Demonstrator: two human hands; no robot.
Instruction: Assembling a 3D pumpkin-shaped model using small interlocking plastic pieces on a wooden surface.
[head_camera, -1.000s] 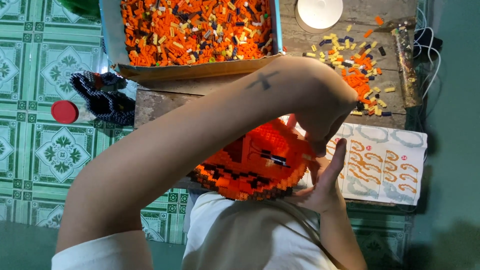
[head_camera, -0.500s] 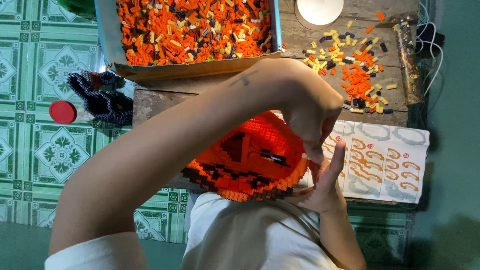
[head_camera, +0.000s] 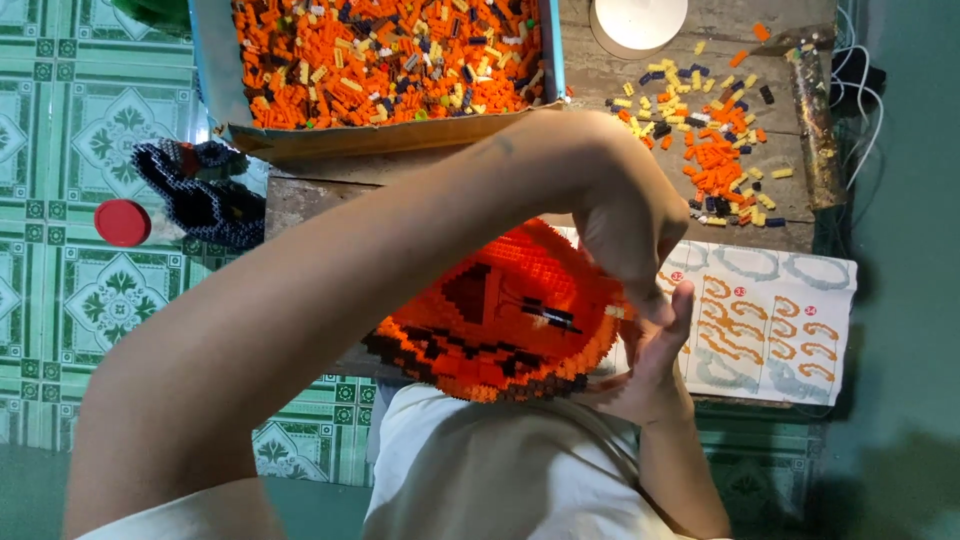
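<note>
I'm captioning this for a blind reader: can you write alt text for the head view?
Two bare hands, left hand and right hand, work on a rounded orange-and-black brick-built model over a wooden table. Behind sit a box of loose orange bricks and a printed instruction sheet.

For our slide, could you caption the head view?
Both hands, left and right, work on an orange brick model.

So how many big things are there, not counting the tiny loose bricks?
Brick model: 1
Box of bricks: 1
Instruction sheet: 1
White round lid: 1
Red cap: 1
Hands, left and right: 2
Total: 7
</note>
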